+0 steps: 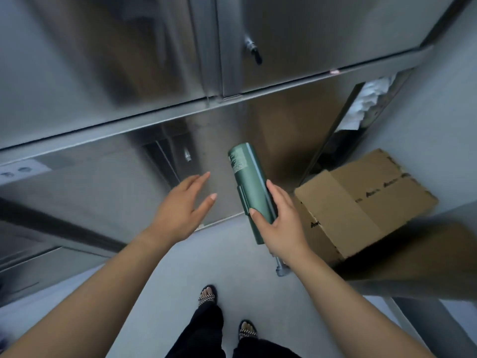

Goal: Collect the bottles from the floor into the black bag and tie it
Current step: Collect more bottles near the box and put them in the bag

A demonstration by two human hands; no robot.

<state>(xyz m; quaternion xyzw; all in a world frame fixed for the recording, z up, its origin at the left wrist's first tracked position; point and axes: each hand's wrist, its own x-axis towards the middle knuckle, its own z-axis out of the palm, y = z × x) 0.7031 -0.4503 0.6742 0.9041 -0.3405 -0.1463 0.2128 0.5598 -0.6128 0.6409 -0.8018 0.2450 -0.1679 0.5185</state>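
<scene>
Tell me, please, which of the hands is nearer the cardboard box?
Right. The right hand, gripping the green bottle, is beside the cardboard box; the left hand is beyond the bottle.

Green bottle [251, 192] first: a pale printed label [236, 162] near its far end shows lines of tiny print and a boxed panel, all too small and blurred to read. Now the cardboard box [361, 202], where a dark logo repeats along the strip [382, 187] across its top and once more on the near side. It looks to start with a capital A, and the rest won't resolve.
</scene>
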